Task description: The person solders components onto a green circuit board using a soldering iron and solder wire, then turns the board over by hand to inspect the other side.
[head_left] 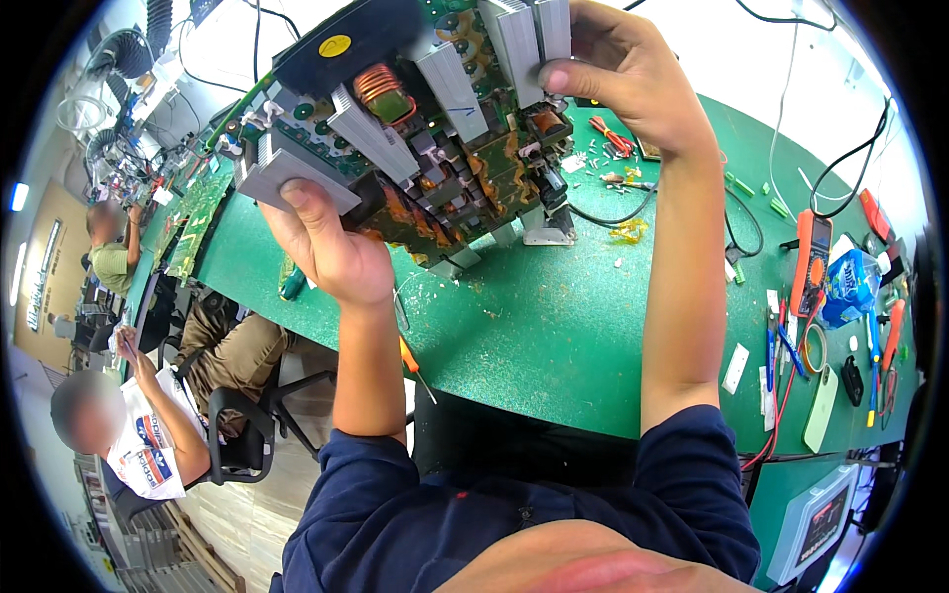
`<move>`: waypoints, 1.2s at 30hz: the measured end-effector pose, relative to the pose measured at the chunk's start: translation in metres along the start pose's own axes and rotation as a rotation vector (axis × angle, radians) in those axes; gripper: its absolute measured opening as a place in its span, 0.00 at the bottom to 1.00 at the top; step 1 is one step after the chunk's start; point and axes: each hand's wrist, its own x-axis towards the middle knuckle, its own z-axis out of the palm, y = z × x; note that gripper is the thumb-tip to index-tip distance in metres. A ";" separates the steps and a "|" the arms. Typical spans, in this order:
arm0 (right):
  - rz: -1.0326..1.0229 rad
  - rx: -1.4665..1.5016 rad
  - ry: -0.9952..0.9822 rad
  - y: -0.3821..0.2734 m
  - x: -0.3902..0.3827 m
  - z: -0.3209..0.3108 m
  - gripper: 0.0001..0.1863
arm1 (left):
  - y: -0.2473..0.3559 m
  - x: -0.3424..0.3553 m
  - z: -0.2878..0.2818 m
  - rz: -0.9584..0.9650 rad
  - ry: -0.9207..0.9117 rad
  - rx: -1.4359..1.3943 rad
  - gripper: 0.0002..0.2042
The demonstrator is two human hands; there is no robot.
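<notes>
Between my two hands a large circuit board [484, 163] is tilted up above the green table. It carries several silver finned heatsinks [374, 136], a copper-wound coil [384, 94] and brown-stained parts. My left hand [331, 242] is closed on the heatsink at the board's left end, thumb on top. My right hand [638, 84] grips the heatsink pair at the upper right, its thumb against the metal fins. The far side of the board and most of my fingers behind it are hidden. I cannot tell whether the lower edge touches the table.
On the green table [554, 336] an orange screwdriver [410, 358] lies by the front edge. To the right are an orange multimeter [813, 259], a blue packet [850, 287], pliers [791, 346] and a phone [820, 407]. Loose cables and scraps lie behind. Seated people [148, 435] are at left.
</notes>
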 end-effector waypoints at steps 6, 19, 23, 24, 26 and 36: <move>-0.030 -0.006 0.016 -0.003 -0.003 -0.005 0.31 | 0.000 -0.006 -0.007 0.020 -0.015 0.014 0.21; -0.184 -0.026 0.056 -0.016 -0.009 0.004 0.35 | 0.005 -0.025 -0.014 0.050 -0.002 -0.020 0.21; -0.274 -0.111 0.064 -0.021 -0.009 0.009 0.30 | 0.009 -0.030 -0.015 0.038 -0.021 -0.025 0.24; -0.295 -0.102 0.080 -0.023 -0.010 0.011 0.26 | 0.010 -0.031 -0.016 0.044 -0.033 -0.016 0.24; -0.309 -0.104 0.080 -0.028 -0.012 0.015 0.22 | 0.013 -0.033 -0.016 0.017 -0.023 -0.037 0.25; -0.216 -0.152 0.048 -0.046 -0.024 0.017 0.24 | 0.025 -0.042 -0.012 0.000 -0.040 -0.027 0.31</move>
